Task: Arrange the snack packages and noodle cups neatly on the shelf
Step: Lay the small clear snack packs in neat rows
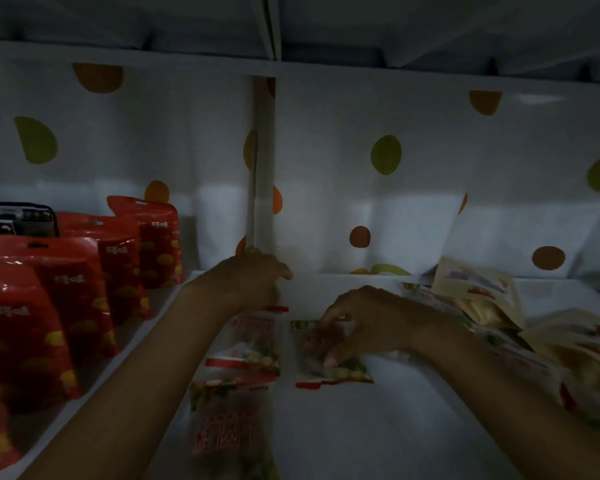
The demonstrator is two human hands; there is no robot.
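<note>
Snack packages fill two compartments of a white shelf [395,427], which is backed by white paper with orange and green dots [326,150] and split by an upright divider [264,168]. In the left compartment, red pouches [73,289] stand upright in a row running from front to back, with a black-edged pack [25,216] behind them. At the right side of the right compartment, cream pouches [478,292] lie in a loose, tilted heap. Just right of the divider, clear packets with red bands [243,355] lie flat in a column, the nearest one blurred. One more clear packet [340,372] lies flat beside that column, a narrow gap apart. The right grip [361,320] is curled over this packet, fingers on its far edge and thumb on its face, pinching it. The left grip [253,282] is curled at the foot of the divider, over the far end of the column. In the dim light I cannot tell whether it pinches the rear packet.
</note>
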